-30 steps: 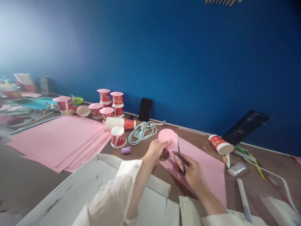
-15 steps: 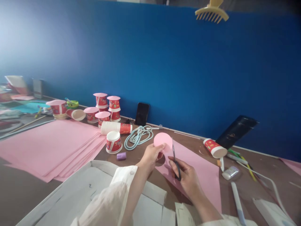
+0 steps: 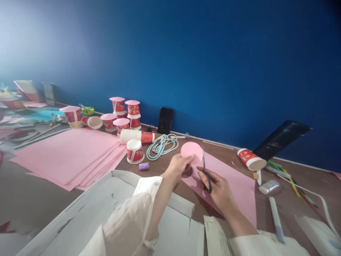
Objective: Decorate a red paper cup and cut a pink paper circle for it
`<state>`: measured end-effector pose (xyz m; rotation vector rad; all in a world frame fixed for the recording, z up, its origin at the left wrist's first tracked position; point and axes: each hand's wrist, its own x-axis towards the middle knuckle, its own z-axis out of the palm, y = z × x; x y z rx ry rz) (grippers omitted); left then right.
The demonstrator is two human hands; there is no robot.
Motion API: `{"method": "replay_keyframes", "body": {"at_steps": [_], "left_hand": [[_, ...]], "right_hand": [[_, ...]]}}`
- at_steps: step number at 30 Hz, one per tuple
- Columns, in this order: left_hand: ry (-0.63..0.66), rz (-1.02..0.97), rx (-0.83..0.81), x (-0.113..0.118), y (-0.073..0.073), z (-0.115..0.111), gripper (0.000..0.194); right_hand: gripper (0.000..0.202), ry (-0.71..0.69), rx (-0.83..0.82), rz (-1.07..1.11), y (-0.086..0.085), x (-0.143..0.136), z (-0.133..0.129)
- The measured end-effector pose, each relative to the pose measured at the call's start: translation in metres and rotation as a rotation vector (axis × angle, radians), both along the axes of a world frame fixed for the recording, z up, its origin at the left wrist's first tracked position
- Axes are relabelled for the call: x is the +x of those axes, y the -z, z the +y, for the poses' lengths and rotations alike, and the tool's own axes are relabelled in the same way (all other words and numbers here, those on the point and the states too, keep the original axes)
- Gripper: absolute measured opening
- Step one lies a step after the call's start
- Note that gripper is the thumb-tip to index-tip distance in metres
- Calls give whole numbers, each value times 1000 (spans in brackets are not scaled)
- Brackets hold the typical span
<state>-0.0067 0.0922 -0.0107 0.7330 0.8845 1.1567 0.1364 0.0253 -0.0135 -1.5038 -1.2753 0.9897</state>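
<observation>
Between thumb and fingers, my left hand (image 3: 179, 168) pinches a round pink paper disc (image 3: 190, 150) above the table. My right hand (image 3: 217, 186) grips a pair of dark-handled scissors (image 3: 206, 176), fingers in the loops, with the blades pointing away from me. The blades stand at the right edge of the disc; whether they touch it I cannot tell. Under both hands lies a pink paper sheet (image 3: 236, 179). Left of my left hand are an upside-down red paper cup (image 3: 135, 153), a purple cap (image 3: 144, 166) and a coiled light-blue cord (image 3: 160, 147).
Pink sheets (image 3: 66, 153) lie stacked at left, behind a white box lid (image 3: 122, 193). Red cups topped with pink discs (image 3: 117, 99) stand near the blue wall (image 3: 213, 71), beside a phone (image 3: 165, 121). A fallen cup (image 3: 250, 159), correction tape (image 3: 269, 186) and a marker (image 3: 277, 218) lie at right.
The view has shifted, so the table things appear further right and slightly higher. My hands keep nearly the same hold on the disc and scissors. The yellow hair claw at the top is out of view.
</observation>
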Motion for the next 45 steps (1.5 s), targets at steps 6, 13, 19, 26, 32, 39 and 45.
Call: {"method": "replay_keyframes", "body": {"at_steps": [6, 13, 19, 26, 32, 39, 45], "left_hand": [[-14, -15, -21, 1, 0, 2, 41], [-20, -43, -24, 0, -3, -2, 36], [-45, -49, -48, 1, 0, 4, 35], [-31, 10, -3, 1, 5, 7, 38], [-16, 89, -52, 3, 6, 8, 39], [-32, -9, -69, 1, 2, 6, 41], [-39, -19, -76, 1, 2, 7, 40]], "right_hand": [[61, 12, -4, -42, 0, 0, 0], [60, 2, -7, -26, 1, 1, -1], [60, -18, -5, -11, 5, 3, 1], [58, -16, -5, -2, 6, 3, 2], [59, 4, -27, 16, 4, 3, 1], [58, -5, -24, 13, 4, 4, 0], [60, 0, -20, -21, 3, 3, 1]]}}
